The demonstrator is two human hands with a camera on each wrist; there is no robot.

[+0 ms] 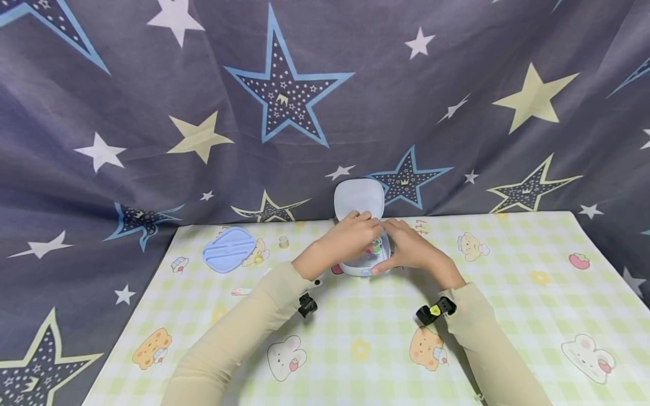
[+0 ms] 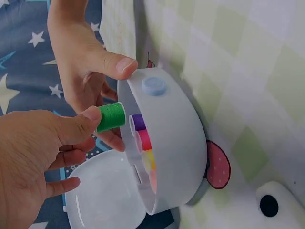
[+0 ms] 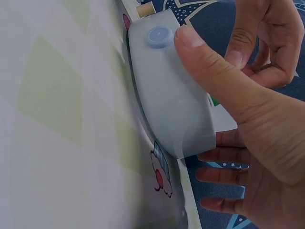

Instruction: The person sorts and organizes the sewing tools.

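Note:
My left hand [image 2: 52, 133] pinches a spool of green thread [image 2: 111, 117] between thumb and fingers at the opening of a white sewing box [image 2: 176, 133]. Inside the box, purple [image 2: 138, 122], pink and yellow thread spools stand in a row. My right hand [image 3: 267, 129] steadies the box, its thumb on the front rim close to the blue button [image 3: 160, 36] and its fingers along the side. The box's lid [image 1: 359, 198] is raised at the back. In the head view both hands partly cover the box's inside.
A blue divided tray [image 1: 229, 250] lies on the table's left part. Nearer the box stands a small beige spool [image 1: 284, 242]. A whitish strip [image 1: 241, 291] shows beside the left forearm. A starry cloth [image 1: 304, 169] hangs behind the table.

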